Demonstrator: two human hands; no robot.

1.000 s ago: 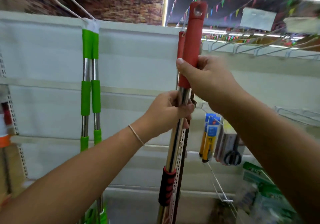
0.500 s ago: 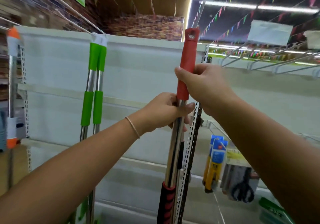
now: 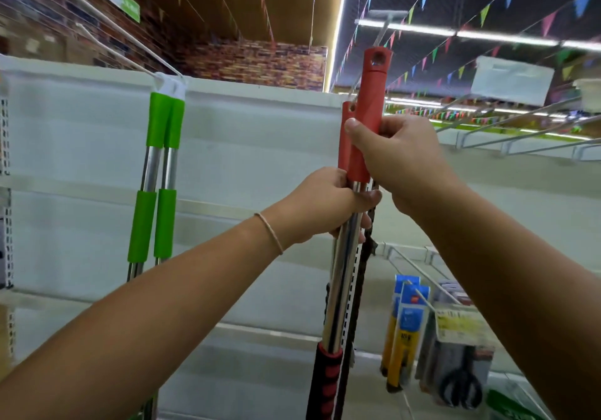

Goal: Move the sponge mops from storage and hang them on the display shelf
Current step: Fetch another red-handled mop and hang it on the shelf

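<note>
Raised red-handled mop (image 3: 367,120), steel shaft, seemingly paired

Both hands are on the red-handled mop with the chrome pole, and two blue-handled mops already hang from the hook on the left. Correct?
Not quite: in the head view the two hanging mops have green handles, not blue. The left hand and right hand do grip the red-handled mop with the chrome pole.

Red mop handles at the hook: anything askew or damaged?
Nothing stands out. Both hands, left and right, hold the red-handled mop upright below the hook; two green-handled mops hang straight.
</note>
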